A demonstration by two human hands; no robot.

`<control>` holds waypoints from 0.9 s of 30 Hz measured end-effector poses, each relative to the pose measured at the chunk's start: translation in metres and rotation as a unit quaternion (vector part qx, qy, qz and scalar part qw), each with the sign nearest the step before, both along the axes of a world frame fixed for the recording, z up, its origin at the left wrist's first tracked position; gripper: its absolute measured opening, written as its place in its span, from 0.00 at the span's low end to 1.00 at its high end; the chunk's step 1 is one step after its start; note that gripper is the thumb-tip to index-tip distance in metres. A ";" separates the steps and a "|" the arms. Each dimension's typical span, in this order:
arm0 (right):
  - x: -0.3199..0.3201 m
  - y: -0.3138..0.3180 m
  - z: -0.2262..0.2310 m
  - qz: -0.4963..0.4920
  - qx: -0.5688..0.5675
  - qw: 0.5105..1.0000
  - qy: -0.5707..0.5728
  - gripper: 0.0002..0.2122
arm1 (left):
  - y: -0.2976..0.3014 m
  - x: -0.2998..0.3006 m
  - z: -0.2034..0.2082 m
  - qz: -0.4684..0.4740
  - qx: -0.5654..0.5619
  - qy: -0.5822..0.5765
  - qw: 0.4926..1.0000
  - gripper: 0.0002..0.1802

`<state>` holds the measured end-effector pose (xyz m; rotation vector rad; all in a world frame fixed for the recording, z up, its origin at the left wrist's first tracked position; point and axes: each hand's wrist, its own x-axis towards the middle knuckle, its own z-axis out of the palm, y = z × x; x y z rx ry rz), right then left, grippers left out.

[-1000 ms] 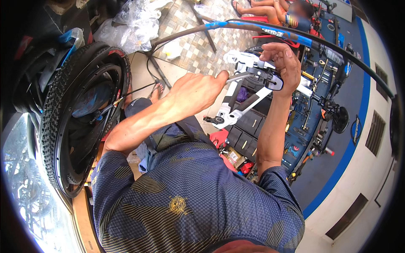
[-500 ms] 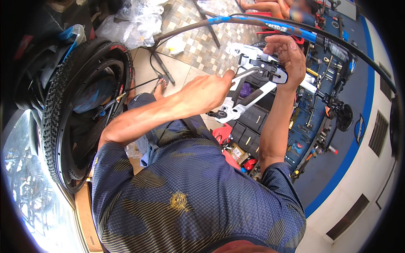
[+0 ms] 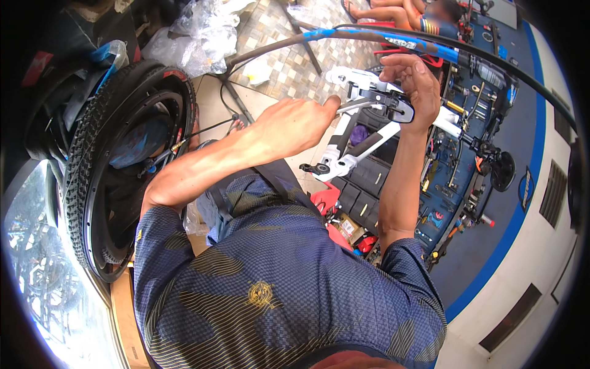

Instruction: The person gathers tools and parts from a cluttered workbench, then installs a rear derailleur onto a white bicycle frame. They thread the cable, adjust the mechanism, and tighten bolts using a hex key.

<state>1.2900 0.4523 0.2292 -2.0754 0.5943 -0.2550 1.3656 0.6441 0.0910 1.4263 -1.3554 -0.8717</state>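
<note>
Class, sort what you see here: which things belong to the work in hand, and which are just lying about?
Work in hand:
slim metal tool, held in the left hand
black bicycle part, at the right hand
white bicycle frame

Apparently just lying about:
clear plastic wrapping
knobby tyre
purple item

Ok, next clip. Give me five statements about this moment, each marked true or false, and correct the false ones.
1. The left hand holds a slim metal tool. True.
2. The right hand is on a tyre. False: it is at the black part on the white frame.
3. A partly blue tube crosses the picture above both hands. True.
4. The knobbly tyre is at the picture's right. False: it is at the left.
5. The person's shirt is plain white. False: it is dark and patterned.
</note>
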 end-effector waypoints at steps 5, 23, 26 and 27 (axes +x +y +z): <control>0.000 0.000 0.000 -0.003 0.009 1.000 0.002 0.25 | 0.004 -0.011 0.005 -0.010 0.021 0.096 0.995 0.15; -0.008 0.002 -0.005 0.015 -0.001 1.000 -0.022 0.19 | 0.005 -0.039 -0.002 0.044 0.015 0.196 0.980 0.14; -0.012 0.002 -0.005 0.003 0.005 1.000 -0.023 0.20 | 0.004 -0.026 -0.006 0.049 0.019 0.088 0.995 0.14; -0.013 0.002 -0.005 -0.001 0.008 1.000 -0.023 0.20 | 0.005 -0.020 -0.011 0.059 0.015 0.059 0.996 0.14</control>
